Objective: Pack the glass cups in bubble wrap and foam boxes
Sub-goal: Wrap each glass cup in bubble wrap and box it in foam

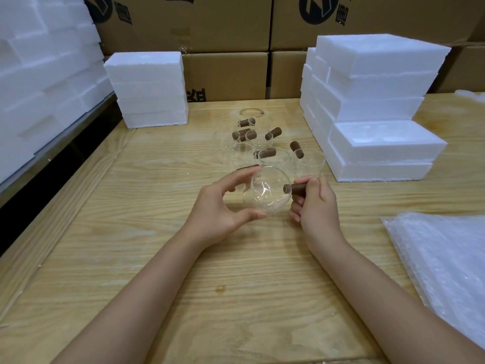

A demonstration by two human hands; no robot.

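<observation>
Above table (183, 271): left hand (217, 208) holds glass cup (267, 195), right hand (317, 206) grips handle (295, 189); other cups (273, 156) behind, foam boxes (380, 143) beside.

The counter (162, 258) is pale yellowish wood with wavy darker grain lines, plus a faint brownish ring stain (251, 112). The glass cup (267, 193) is totally clear and its handle (298, 189) is dark chocolate brown, same deal with the other cups (275, 156). The foam boxes (378, 74) are plain bright white. The cardboard boxes (225, 22) are kraft tan with big black print. The bubble wrap (446, 258) is milky see-through, dotted all over with tiny bubbles.
</observation>
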